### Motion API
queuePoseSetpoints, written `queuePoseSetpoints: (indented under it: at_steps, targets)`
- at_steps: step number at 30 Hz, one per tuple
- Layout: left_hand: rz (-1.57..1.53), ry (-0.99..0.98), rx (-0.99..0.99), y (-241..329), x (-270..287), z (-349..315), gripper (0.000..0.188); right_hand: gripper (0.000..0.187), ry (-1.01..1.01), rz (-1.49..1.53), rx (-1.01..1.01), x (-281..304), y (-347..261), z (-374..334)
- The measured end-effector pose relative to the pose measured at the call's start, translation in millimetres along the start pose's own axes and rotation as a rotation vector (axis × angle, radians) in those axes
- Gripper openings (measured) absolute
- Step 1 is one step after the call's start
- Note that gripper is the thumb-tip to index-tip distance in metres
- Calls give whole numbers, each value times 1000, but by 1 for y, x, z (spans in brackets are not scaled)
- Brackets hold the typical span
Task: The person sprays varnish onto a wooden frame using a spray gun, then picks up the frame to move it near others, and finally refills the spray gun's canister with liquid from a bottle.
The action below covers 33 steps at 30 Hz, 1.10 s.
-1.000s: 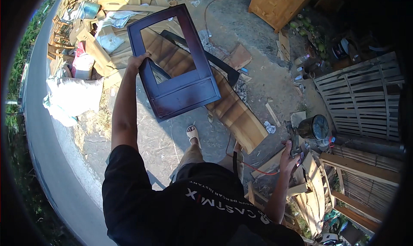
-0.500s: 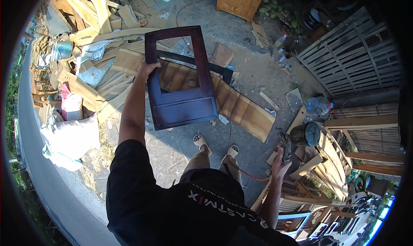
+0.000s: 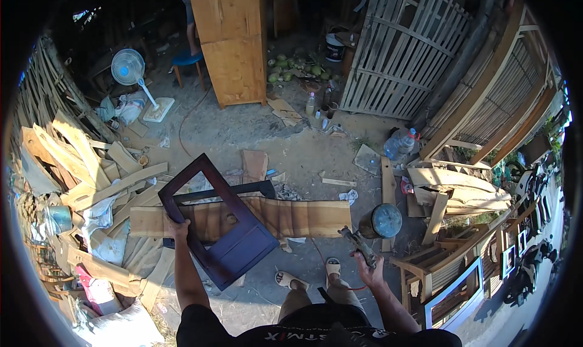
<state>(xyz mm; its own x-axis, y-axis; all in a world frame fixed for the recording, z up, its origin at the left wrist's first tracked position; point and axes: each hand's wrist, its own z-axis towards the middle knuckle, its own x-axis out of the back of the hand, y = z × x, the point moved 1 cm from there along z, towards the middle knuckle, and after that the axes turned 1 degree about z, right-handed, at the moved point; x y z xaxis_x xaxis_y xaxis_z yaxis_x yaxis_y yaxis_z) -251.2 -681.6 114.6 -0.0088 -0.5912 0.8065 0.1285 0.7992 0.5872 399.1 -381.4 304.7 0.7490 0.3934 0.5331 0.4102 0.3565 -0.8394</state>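
Note:
My left hand (image 3: 178, 228) grips the left edge of a dark reddish-brown wooden cabinet door (image 3: 242, 257). The door is tilted, with an open window in its upper part and a solid panel below. Closed around a metal spray gun (image 3: 359, 245) is my right hand (image 3: 371, 272), away from the door on the right. A round cup with a stained bluish lid (image 3: 387, 220) appears to belong to the gun. An orange hose (image 3: 358, 288) runs near that hand. Beneath the door lies a long wooden slab (image 3: 316, 219), partly covered by it.
Scrap boards (image 3: 85, 159) are heaped at the left. At the back stand a white fan (image 3: 127, 68), a wooden cabinet (image 3: 234, 49) and a slatted panel (image 3: 401, 55). On the right are a water jug (image 3: 399, 144), leaning planks (image 3: 455, 183) and pale-edged frames (image 3: 455, 295).
My view has risen toward the back of the yard. The door, still in my left hand, has turned so that it leans more. The spray gun has swung leftward over the plank.

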Motion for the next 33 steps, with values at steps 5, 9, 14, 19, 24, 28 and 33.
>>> queuePoseSetpoints:
  at_steps: [5,9,14,19,24,28,33]
  targets:
    - [-36,-68,-26,6,9,-11,140,19,-44,88,26,-19,-30,-20]
    - [-3,4,-219,26,19,-26,135,17,-198,129,-82,-43,-10,-59]
    - [-76,68,-268,16,59,-50,121,16,-388,291,151,-67,-32,-85]
    - [-376,283,-186,7,95,-163,78,26,-584,290,226,-87,-22,-119]
    - [-688,379,115,-76,129,-380,36,33,-771,299,348,-138,-20,-172]
    - [-453,-171,194,-125,116,-533,24,31,-927,337,366,-155,-47,-215]
    - [-476,-439,97,-139,140,-642,28,28,-980,439,339,-184,-80,-268]
